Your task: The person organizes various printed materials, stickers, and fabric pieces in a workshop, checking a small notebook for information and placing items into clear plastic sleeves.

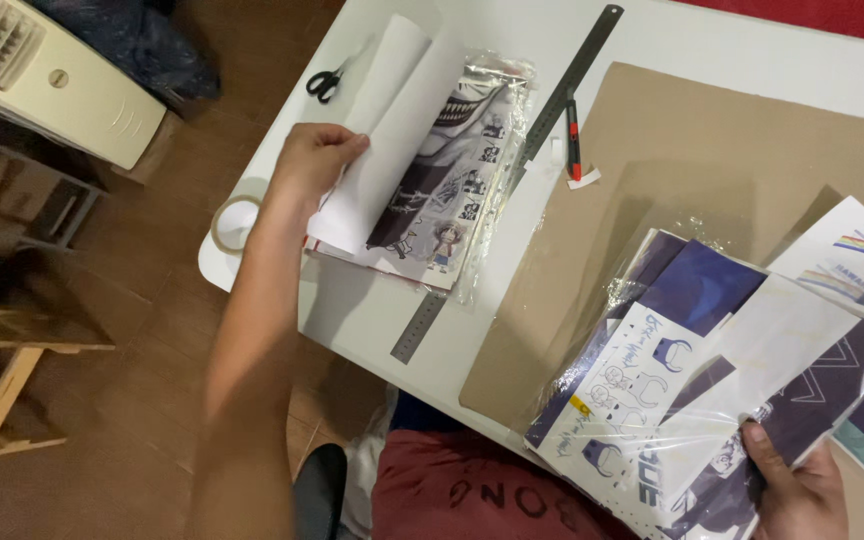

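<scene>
Sticker sheets (432, 190): left hand (310, 160) outstretched, lifting page; right hand (802, 490) gripping sleeve (692, 390).

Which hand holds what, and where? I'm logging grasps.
The left hand lifts a white sheet by its left edge. The right hand holds a plastic sleeve of prints by its bottom edge.

Home craft workspace. Indicators: white table (372, 310) on brown tiled floor (132, 440); scissors (326, 82) near the table's far left corner; steel ruler (512, 175); tape roll (233, 222) at its left edge; portable air cooler (47, 75); wooden frame (7, 385).
</scene>
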